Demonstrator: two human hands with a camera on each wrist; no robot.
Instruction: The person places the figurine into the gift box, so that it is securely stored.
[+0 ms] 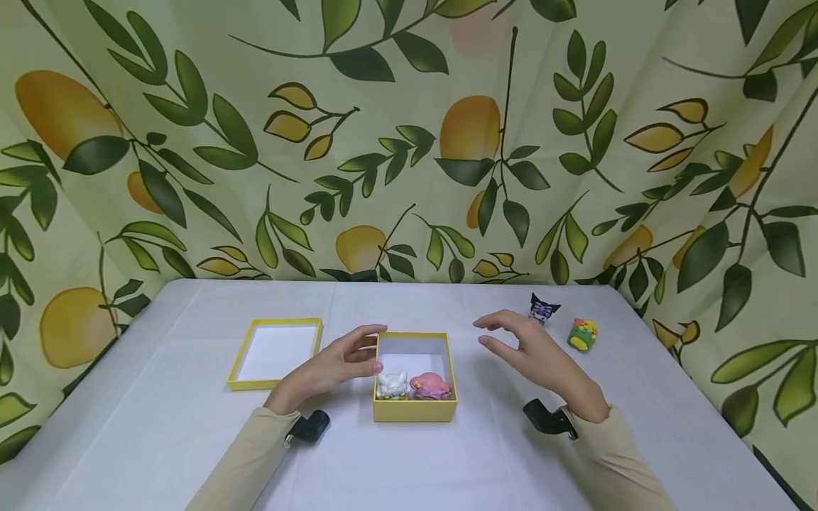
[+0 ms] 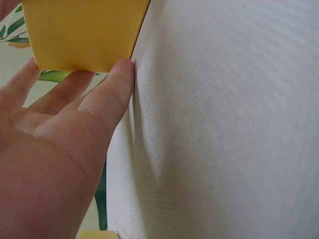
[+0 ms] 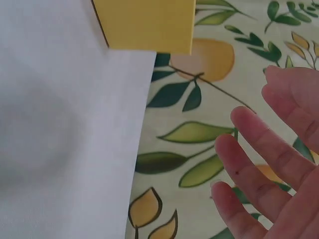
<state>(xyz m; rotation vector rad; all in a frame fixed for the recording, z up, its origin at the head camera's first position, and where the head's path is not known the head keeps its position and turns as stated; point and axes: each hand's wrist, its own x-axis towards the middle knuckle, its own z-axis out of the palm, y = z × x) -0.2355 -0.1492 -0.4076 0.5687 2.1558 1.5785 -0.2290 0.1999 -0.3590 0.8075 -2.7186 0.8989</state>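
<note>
A yellow box (image 1: 415, 411) without its cover stands on the table in the head view. Inside, along its near wall, sit a white figurine (image 1: 393, 384) and a pink figurine (image 1: 430, 385). My left hand (image 1: 341, 363) holds the box at its left side, thumb at the rim and fingers reaching toward the far corner. In the left wrist view, fingertips (image 2: 122, 69) meet the edge of the box's yellow wall. To the right of the box my right hand (image 1: 540, 355) hovers, fingers loosely bent and apart, with nothing in it.
Left of the box lies a shallow yellow-rimmed lid (image 1: 275, 385), its white inside facing up. Behind the right hand are a black-and-purple figurine (image 1: 543, 309) and a green figurine (image 1: 582, 335) with orange parts. A leaf-and-fruit patterned curtain (image 1: 409, 142) hangs behind the white-covered table (image 1: 396, 468).
</note>
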